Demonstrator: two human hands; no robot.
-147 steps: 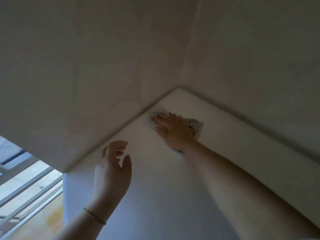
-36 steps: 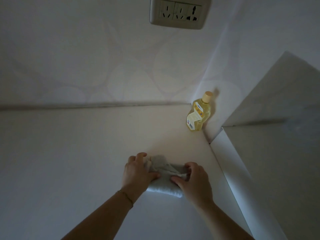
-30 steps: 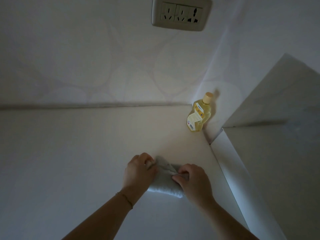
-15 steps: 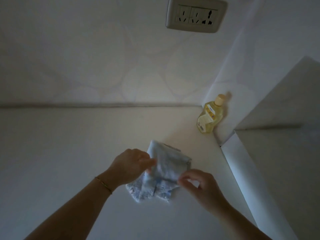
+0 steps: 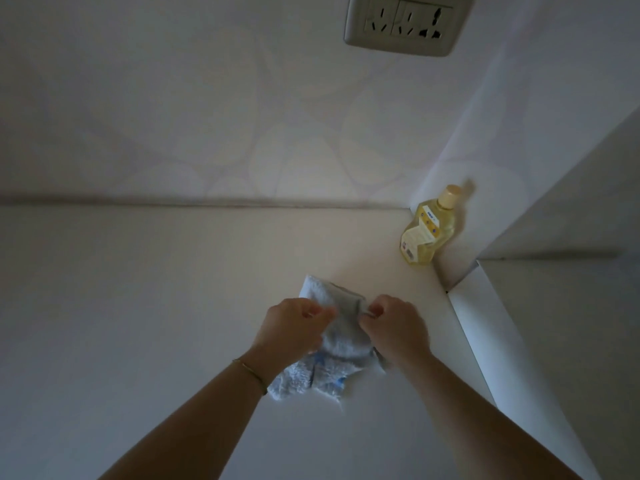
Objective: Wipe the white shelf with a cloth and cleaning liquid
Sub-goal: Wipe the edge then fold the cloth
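Note:
A pale cloth with small blue marks is held over the white shelf, partly unfolded, its lower edge hanging toward me. My left hand pinches its left side and my right hand pinches its right side, both fists closed on the fabric. A yellow bottle of cleaning liquid with a cream cap stands upright in the shelf's far right corner, apart from both hands.
A double wall socket sits high on the patterned back wall. A white side panel rises at the shelf's right edge, with a grey surface beyond it. The light is dim.
The cloth was pressed flat on the shelf under both hands a second ago. Both hands have lifted it and pulled it open, and now grip it closer together.

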